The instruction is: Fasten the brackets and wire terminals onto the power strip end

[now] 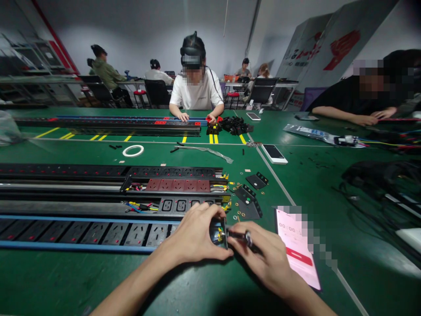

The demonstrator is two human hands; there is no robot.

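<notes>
Across the front of the table lies a power strip [113,235] with blue edges and a row of black sockets. At its right end, my left hand [197,228] curves its fingers and thumb around a dark end plate [225,232], gripping it on edge. Yellow-tipped wires [219,235] show in the gap behind the plate. My right hand [263,250] is closed around a dark, rod-like piece [241,236] with a shiny rounded end, held against the plate's outer face. My fingers hide part of that piece, so its exact kind is unclear.
Behind lie more socket strips [177,185] with loose wire ends. Flat black brackets [248,206] and small rings are scattered to their right. A lit phone [297,250] lies beside my right hand. Across the table a person [197,87] handles another strip; another person sits at right.
</notes>
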